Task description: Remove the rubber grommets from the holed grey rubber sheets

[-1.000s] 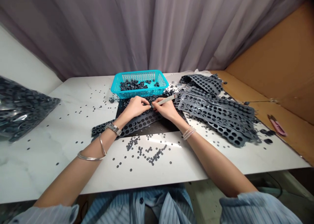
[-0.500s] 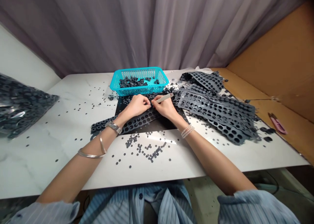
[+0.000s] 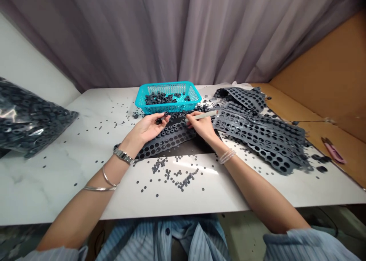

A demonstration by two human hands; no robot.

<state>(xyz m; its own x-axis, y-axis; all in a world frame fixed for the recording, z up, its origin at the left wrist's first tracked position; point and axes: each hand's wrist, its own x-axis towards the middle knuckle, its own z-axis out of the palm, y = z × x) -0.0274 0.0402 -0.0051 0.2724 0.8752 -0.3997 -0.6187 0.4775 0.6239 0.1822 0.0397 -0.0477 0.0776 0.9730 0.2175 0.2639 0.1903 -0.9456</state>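
My left hand [image 3: 147,128] is turned partly palm up, with small black rubber rings [image 3: 159,121] held at its curled fingers. My right hand [image 3: 202,126] grips a slim whitish pen-like stick [image 3: 206,114], its tip pointing left toward the other hand. Below both hands, a black rubber sheet with rows of round holes [image 3: 171,142] lies across a dark mat [image 3: 187,149]. Just behind the hands stands a turquoise perforated basket [image 3: 138,101], partly filled with similar black rings.
Several punched rubber sheets [image 3: 257,133] are piled at right. A bag of black rings [image 3: 34,120] stands at left. Tiny black discs [image 3: 185,181] are strewn over the white table [image 3: 94,146]. Pink-handled cutters [image 3: 334,151] lie far right, beside a brown panel [image 3: 328,74].
My left hand has moved left, away from my right hand, and turned palm up, showing black rings in its fingers. The stick in my right hand lies flatter. The camera view has shifted slightly.
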